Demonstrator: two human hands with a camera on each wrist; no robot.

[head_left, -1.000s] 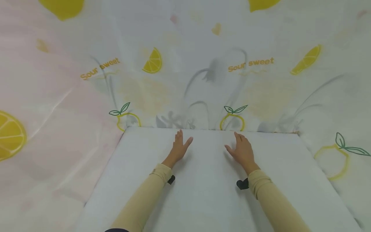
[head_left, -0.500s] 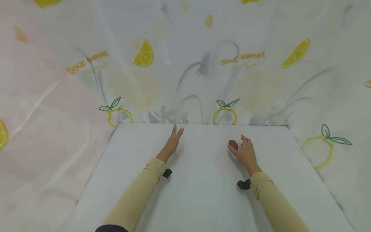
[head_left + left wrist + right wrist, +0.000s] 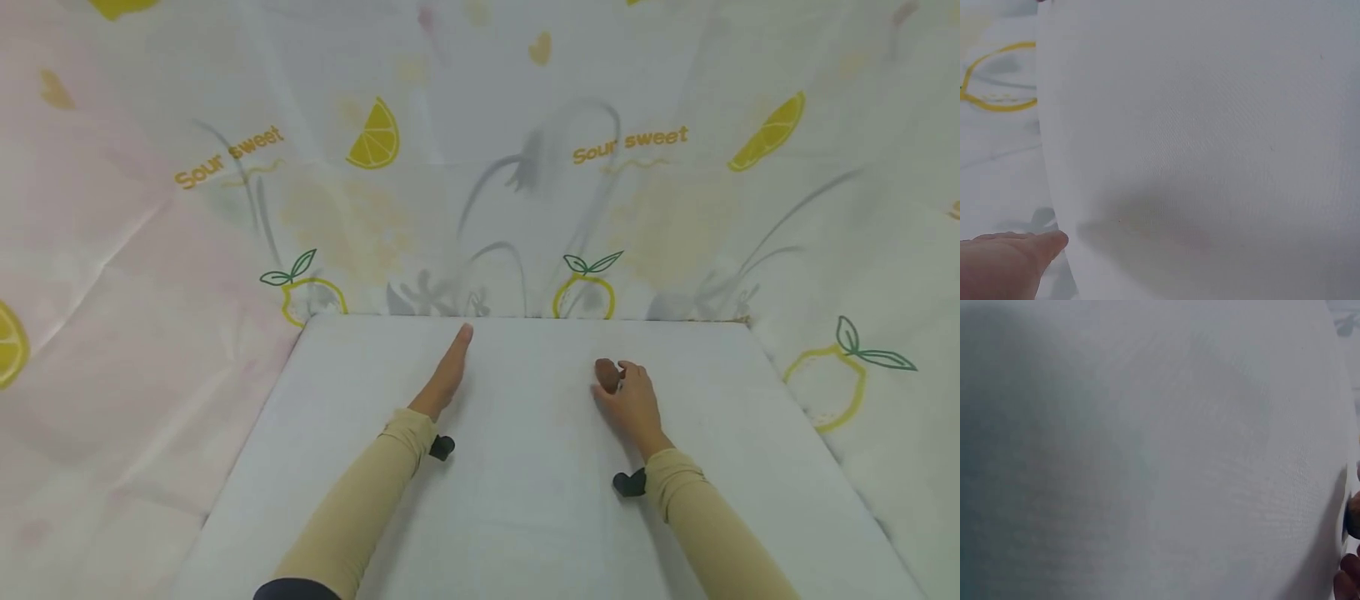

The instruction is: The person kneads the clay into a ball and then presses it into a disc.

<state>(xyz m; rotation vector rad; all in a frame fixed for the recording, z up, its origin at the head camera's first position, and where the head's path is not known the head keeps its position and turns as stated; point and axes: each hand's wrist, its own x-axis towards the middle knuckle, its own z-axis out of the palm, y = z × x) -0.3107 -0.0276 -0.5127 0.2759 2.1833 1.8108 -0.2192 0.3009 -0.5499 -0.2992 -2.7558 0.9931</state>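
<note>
My right hand (image 3: 632, 402) pinches a small brown roundish object (image 3: 607, 375) between thumb and curled fingers, over the far right half of the white tabletop (image 3: 517, 467). What kind of object it is cannot be made out. In the right wrist view just a sliver of the brown object (image 3: 1354, 515) shows at the right edge, with fingertips (image 3: 1346, 584) below it. Left of centre, my left hand (image 3: 448, 372) is held edge-on with straight fingers and nothing in it. The left wrist view catches part of that hand (image 3: 1007, 262) near the table's edge.
A pale cloth backdrop (image 3: 480, 192) with printed lemons, leaves and "Sour sweet" lettering stands behind and on both sides of the table. The table's back edge lies just beyond my left fingertips. Dark wrist cameras (image 3: 630, 483) sit beneath both cuffs.
The brown object, not visible a second ago, came into view in my right hand, whose fingers have closed on it. My left hand turned edge-on, its fingers and thumb drawn together.
</note>
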